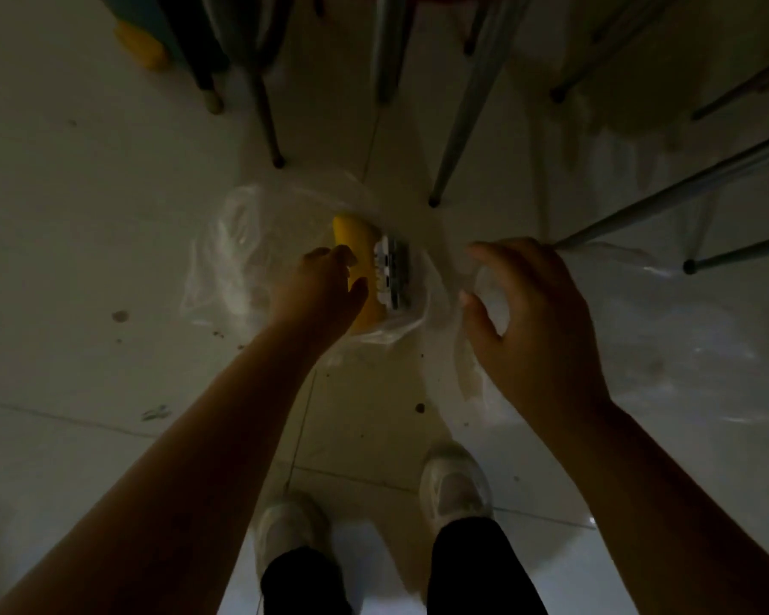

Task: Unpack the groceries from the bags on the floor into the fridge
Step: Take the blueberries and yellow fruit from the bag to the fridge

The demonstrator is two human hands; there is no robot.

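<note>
A clear plastic bag lies open on the floor just ahead of my feet. Inside it are a yellow packet and, to its right, a grey and white pack. My left hand reaches into the bag, its fingers and thumb curled round the yellow packet. My right hand is to the right of the bag, fingers curled and pinching its clear plastic edge. A second clear bag lies flat on the floor at the right. The fridge is not in sight.
Several metal chair and table legs stand on the pale tiled floor just beyond the bags. A yellow object sits at the top left. My two white shoes are below the bags. The light is dim.
</note>
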